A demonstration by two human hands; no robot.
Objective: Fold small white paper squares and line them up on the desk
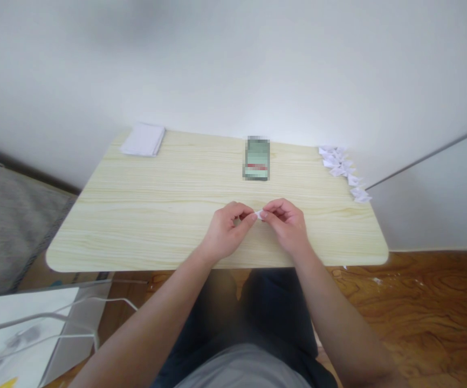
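A small folded piece of white paper [259, 214] is pinched between both hands above the front middle of the table [156, 215]. My left hand [230, 229] grips its left end with thumb and forefinger. From the other side, my right hand [287, 222] holds the right end, also with thumb and fingertips. Most of the paper is covered by the fingers, so its exact shape cannot be made out. Several folded white paper pieces [338, 168] with pointed tips lie in a row along the table's right edge.
A stack of white paper sheets [143, 139] lies at the back left of the table. A phone-like object [257, 158], blurred into blocks, rests at the back middle. The wall [233, 70] rises behind. White cables [91, 323] and a white box [27, 328] are at lower left.
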